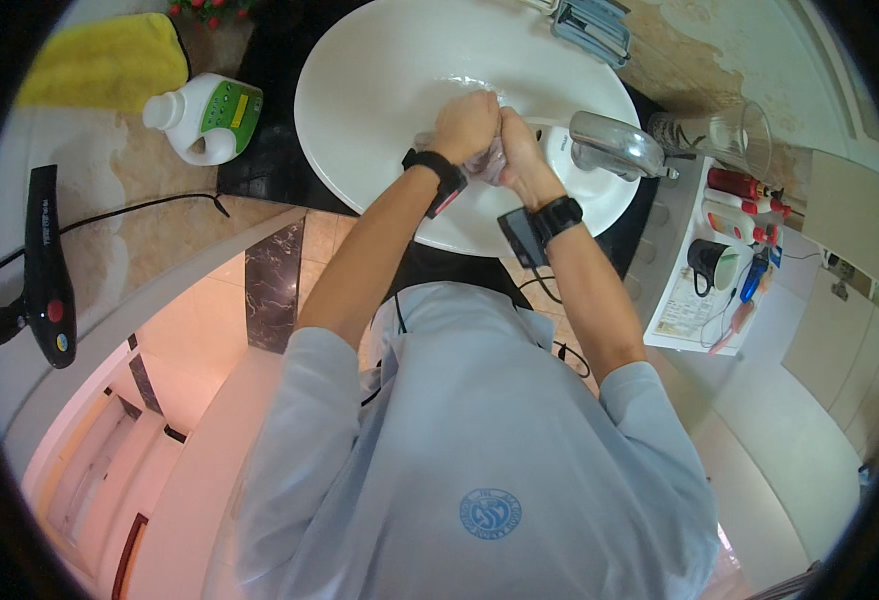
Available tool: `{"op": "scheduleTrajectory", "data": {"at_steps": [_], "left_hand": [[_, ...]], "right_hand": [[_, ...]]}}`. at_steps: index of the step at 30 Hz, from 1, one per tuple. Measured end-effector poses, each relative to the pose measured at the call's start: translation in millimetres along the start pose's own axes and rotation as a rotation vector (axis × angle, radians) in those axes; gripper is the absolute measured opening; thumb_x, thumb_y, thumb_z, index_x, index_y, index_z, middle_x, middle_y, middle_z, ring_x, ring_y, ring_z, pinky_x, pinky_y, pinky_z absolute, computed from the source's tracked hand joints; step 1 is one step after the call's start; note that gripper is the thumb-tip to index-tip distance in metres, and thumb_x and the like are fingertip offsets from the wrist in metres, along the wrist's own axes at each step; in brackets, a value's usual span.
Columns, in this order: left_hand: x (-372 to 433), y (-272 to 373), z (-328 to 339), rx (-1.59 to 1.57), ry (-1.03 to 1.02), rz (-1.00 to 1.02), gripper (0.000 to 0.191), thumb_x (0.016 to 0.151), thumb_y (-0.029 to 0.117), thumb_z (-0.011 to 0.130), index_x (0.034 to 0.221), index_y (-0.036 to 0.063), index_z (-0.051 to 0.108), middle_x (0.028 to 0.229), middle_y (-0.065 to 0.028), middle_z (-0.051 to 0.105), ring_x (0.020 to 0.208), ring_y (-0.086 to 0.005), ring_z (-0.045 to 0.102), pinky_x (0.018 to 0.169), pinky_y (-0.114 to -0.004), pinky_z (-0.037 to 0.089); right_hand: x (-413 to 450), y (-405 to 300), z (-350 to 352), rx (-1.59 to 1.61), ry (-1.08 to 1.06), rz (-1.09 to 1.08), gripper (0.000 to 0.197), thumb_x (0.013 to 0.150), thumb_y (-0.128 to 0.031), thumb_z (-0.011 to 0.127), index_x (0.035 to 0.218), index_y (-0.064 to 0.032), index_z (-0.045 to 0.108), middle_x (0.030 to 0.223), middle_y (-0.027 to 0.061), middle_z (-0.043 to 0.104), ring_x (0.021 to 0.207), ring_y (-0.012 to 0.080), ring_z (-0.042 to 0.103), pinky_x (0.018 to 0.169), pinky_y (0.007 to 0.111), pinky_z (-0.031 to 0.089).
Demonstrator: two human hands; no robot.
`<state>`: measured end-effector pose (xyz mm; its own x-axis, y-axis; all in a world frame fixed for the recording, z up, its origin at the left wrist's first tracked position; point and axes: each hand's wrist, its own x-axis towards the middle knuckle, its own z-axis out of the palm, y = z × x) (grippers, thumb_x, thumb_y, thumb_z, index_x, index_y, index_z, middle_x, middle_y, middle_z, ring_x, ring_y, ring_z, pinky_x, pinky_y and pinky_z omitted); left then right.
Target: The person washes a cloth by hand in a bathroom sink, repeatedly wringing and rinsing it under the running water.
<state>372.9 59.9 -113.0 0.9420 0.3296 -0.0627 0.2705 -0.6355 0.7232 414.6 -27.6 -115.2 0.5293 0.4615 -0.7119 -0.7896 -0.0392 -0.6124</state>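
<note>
Over the white oval washbasin (364, 97), my left hand (468, 126) is closed in a fist on a wet, crumpled greyish-pink cloth (487, 163). Pressed close against it from the right, my right hand (528, 161) also grips the cloth, its fingers partly hidden. Part of the cloth shows beyond my left wrist. The chrome faucet (612, 142) stands just right of my right hand. Both wrists wear black straps with small devices. Shiny wet highlights show in the basin above my hands.
A white bottle with a green label (218, 120) and a yellow cloth (109, 64) lie at the upper left, a black hair dryer (49, 277) further down. Right of the basin are a clear glass (732, 139) and a white shelf (664, 300) with bottles and a black mug (706, 262).
</note>
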Motion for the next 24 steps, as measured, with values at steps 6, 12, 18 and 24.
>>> {"op": "scheduleTrajectory", "data": {"at_steps": [6,12,18,24], "left_hand": [[1,2,4,-0.150,0.040,0.056,0.033,0.087,0.021,0.038,0.078,-0.0008,0.061,0.082,-0.0239,0.062,0.075,-0.0434,0.058,0.070,-0.053,0.044],[-5,28,-3,-0.043,-0.077,-0.052,0.035,0.090,0.025,0.036,0.080,-0.0013,0.057,0.086,-0.0244,0.060,0.079,-0.0433,0.054,0.073,-0.051,0.041],[8,-16,-38,-0.195,0.014,-0.094,0.043,0.089,0.038,0.044,0.085,-0.0021,0.059,0.082,-0.0215,0.061,0.077,-0.0374,0.057,0.073,-0.043,0.044],[-21,-37,-75,-0.066,-0.605,-0.115,0.051,0.077,0.049,0.061,0.096,0.0022,0.062,0.089,-0.0145,0.063,0.082,-0.0311,0.059,0.074,-0.036,0.045]], "right_hand": [[-9,-18,10,0.153,-0.084,0.049,0.030,0.089,-0.029,0.041,0.094,-0.0022,0.054,0.087,0.0118,0.060,0.080,0.0244,0.060,0.070,0.038,0.051],[-13,-28,-13,0.092,-0.049,-0.002,0.032,0.089,-0.032,0.045,0.097,-0.0028,0.054,0.093,0.0096,0.060,0.088,0.0212,0.060,0.076,0.035,0.051],[-9,-33,-47,-0.105,-0.193,-0.115,0.029,0.090,-0.025,0.050,0.107,-0.0027,0.056,0.104,0.0078,0.059,0.088,0.0169,0.058,0.079,0.030,0.048],[-22,-50,-66,0.020,-0.149,-0.279,0.027,0.090,-0.033,0.056,0.101,-0.0089,0.058,0.098,0.0033,0.059,0.093,0.0158,0.055,0.080,0.031,0.047]]}}
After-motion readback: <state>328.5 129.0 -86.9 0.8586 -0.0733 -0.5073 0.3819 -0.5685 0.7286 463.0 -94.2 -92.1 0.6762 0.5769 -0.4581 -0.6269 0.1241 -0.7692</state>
